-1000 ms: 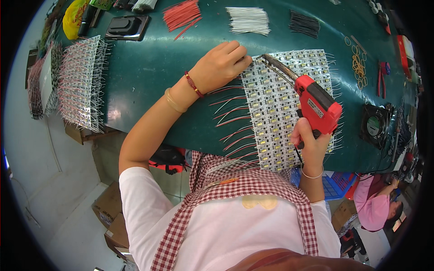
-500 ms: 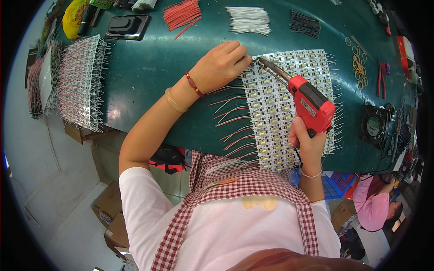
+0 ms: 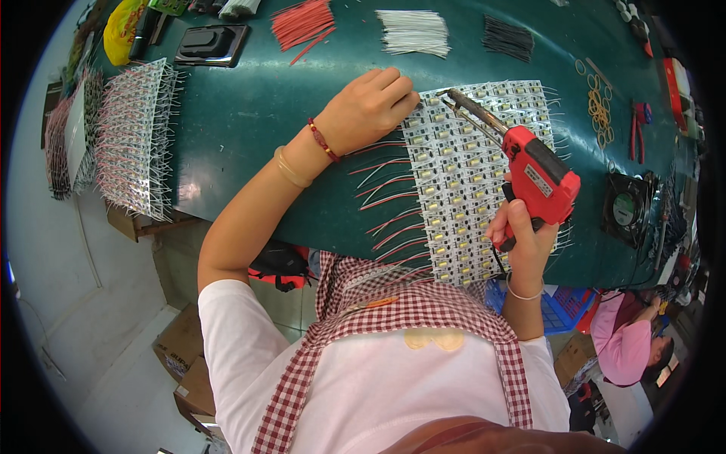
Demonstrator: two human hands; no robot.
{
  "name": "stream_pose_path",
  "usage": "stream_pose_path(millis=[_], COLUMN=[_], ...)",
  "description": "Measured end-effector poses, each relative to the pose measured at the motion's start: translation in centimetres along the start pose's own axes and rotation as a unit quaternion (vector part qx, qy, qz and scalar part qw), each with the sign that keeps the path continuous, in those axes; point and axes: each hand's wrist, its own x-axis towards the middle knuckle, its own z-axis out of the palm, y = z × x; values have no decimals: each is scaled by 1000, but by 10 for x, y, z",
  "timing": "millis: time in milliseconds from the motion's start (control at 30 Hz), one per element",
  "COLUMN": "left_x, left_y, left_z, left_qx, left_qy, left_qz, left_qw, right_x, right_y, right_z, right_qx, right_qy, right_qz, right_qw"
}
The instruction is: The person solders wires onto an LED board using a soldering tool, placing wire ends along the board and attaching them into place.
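In my right hand [image 3: 527, 231] is a red gun-shaped soldering iron [image 3: 538, 172], its dark tip just above the upper left part of a circuit board panel [image 3: 461, 204]. Rows of small white boards with yellowish parts make up this panel. My left hand [image 3: 376, 104] rests at the panel's top left corner, fingers pinched together; whatever is between the fingertips is hidden from me. Red and white wires [image 3: 393, 198] stick out along the panel's left edge, and more thin wires show on its right side.
Bundles of red wires [image 3: 302, 23], white wires [image 3: 413, 32] and black wires [image 3: 508, 38] lie across the far side. Wired panels [image 3: 136, 140] stand at the left. On the right are rubber bands [image 3: 599, 113], red-handled pliers [image 3: 637, 136] and a black fan [image 3: 626, 210]. A co-worker [image 3: 624, 340] sits lower right.
My right hand has drawn the soldering iron right and slightly down, so its tip is now farther from my left fingers. My left hand stays nearly in place.
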Motion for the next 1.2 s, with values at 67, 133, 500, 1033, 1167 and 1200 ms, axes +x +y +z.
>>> stream_pose_path(millis=[67,133,500,1033,1167,1200], left_x=[0,0,-2,0,-1,-1], left_y=[0,0,25,29,29,29], left_z=[1,1,-8,-6,-5,-5], left_qx=[5,11,-6,-5,1,1], left_qy=[0,0,-4,-31,-27,-30], left_qz=[5,9,-13,-27,-25,-27], left_qw=[1000,1000,1000,999,999,999], right_x=[-1,-1,-10,-19,-25,-26], right_y=[0,1,4,10,4,4], right_z=[4,4,-2,2,3,2], right_qx=[10,20,44,-45,22,22], right_qy=[12,24,8,-5,39,46], right_qz=[0,1,18,26,42,43], right_qw=[1000,1000,999,999,998,998])
